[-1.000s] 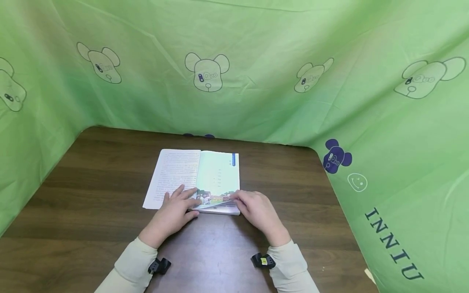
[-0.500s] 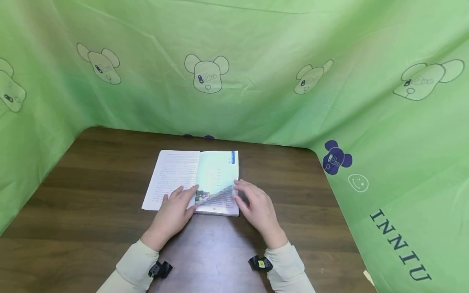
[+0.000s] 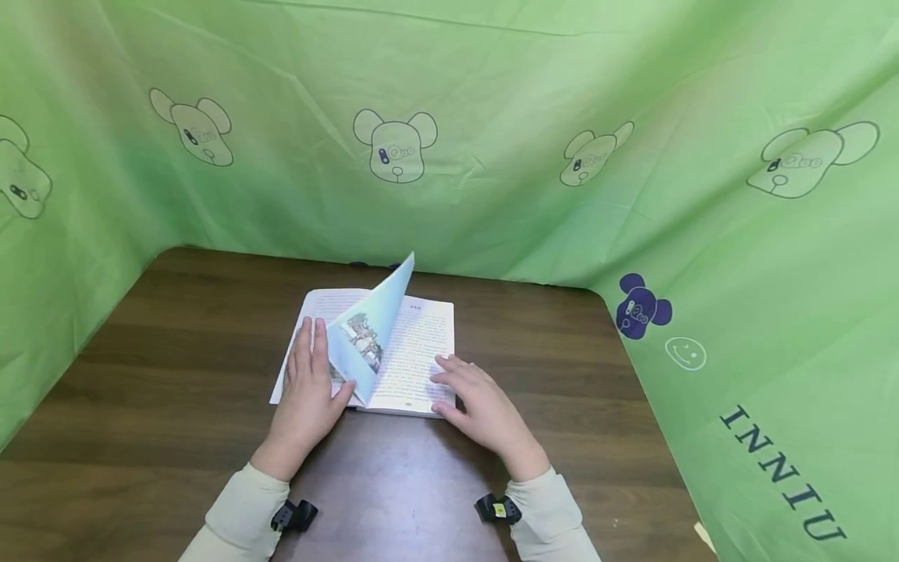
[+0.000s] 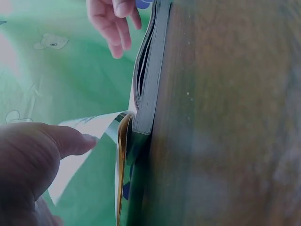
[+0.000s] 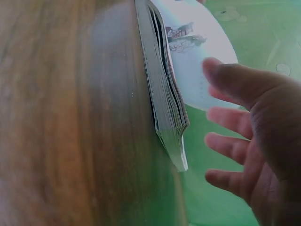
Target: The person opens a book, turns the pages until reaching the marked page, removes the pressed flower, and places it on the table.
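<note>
An open book (image 3: 414, 351) lies on the table, its page block showing edge-on in both wrist views. One illustrated page (image 3: 382, 312) stands raised and slanted over the left half, bent partway through a turn. Over the left page, my left hand (image 3: 305, 390) has its fingers extended, with the thumb by the foot of the raised page; in the left wrist view the thumb (image 4: 70, 139) overlaps that page. At the lower right of the book, my right hand (image 3: 481, 406) hovers with parted fingers and nothing between them. The right wrist view shows its fingers (image 5: 230, 148) apart from the pages.
A dark wood-grain table (image 3: 175, 375) carries the book. Green printed cloth (image 3: 492, 218) hangs behind and along both sides of it. Each wrist wears a small black camera, one of them at the left cuff (image 3: 295, 515).
The illustrated page has risen from the right side and swung leftward, exposing a text page beneath. My right hand has let go of it. My left hand has shifted left with its fingers straightened.
</note>
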A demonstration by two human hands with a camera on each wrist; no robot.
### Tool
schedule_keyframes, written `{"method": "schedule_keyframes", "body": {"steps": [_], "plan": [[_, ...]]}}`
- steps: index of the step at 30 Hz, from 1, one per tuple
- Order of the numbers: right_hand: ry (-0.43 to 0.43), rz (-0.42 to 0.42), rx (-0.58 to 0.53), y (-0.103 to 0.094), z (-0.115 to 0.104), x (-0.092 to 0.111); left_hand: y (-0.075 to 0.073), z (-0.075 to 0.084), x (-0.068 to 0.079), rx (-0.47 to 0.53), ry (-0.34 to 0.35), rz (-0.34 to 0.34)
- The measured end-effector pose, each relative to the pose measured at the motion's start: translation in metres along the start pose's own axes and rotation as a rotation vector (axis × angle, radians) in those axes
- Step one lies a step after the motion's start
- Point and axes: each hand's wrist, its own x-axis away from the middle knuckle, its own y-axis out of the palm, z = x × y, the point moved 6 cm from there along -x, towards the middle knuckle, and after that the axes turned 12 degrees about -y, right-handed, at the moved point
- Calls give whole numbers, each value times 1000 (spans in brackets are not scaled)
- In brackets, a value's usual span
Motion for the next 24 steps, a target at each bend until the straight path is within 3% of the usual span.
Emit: {"method": "schedule_keyframes", "body": {"steps": [4,8,13,18,24], "plan": [[-11,-69,-49,8,0,2,4,2,0,-88,45,-37],[-12,-103,-69,12,0,3,12,6,1,-152,96,-130],[-2,-129,-58,14,1,6,21,9,7,-159,132,-247],[-1,-148,-49,15,1,6,24,9,12,-198,134,-288],[2,-158,-35,12,3,6,23,5,11,-212,88,-328]]}}
